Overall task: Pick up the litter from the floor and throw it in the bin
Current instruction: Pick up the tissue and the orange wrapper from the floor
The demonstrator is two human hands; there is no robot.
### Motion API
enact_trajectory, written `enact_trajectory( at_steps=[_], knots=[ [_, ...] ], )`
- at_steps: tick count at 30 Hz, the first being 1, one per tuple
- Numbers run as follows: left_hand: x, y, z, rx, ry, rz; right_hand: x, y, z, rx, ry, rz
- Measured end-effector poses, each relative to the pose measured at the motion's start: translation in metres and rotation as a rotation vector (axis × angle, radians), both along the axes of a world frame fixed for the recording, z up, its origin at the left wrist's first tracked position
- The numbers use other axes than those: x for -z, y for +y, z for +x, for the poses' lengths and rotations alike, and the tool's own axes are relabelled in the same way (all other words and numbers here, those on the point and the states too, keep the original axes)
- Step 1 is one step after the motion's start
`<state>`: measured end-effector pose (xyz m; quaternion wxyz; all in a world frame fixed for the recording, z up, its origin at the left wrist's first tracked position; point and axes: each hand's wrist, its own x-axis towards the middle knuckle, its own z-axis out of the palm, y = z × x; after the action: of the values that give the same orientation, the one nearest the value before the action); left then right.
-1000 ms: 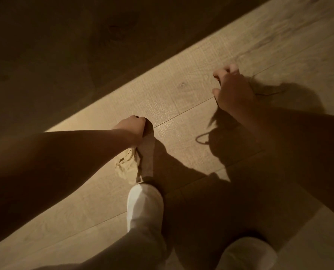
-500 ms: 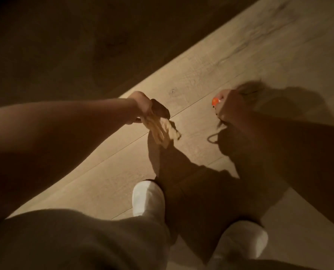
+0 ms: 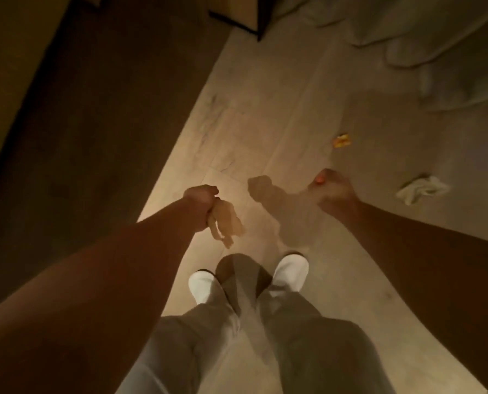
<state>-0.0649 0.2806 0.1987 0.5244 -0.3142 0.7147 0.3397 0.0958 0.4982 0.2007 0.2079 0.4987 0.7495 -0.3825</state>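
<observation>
Left hand: fist closed on crumpled paper, which hangs below it.
Right hand: curled around a small orange bit.
Wrapper: on the floor beyond the right hand.
Tissue: on the floor, right of it.

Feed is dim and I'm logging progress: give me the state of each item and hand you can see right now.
left hand: closed on crumpled tan paper, held above the floor
right hand: closed on a small orange piece
yellow-orange wrapper: lying on the floor, not picked up
white crumpled tissue: lying on the floor, not picked up
bin: not in view
</observation>
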Motion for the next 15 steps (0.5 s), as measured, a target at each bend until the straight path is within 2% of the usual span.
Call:
enact_trajectory(
  at_steps=[3,7,15],
  knots=[
    [-0.038,0.046,0.019,0.133,-0.058,0.02,-0.048,0.026,0.032,0.081,-0.009,0.012],
    [-0.081,0.111,0.044,0.276,0.025,0.056,-0.089,0.06,0.078,0.254,-0.019,-0.031],
    [-0.079,0.226,0.09,0.663,0.098,0.017,-0.106,0.102,0.173,0.567,-0.067,-0.102]
  ],
)
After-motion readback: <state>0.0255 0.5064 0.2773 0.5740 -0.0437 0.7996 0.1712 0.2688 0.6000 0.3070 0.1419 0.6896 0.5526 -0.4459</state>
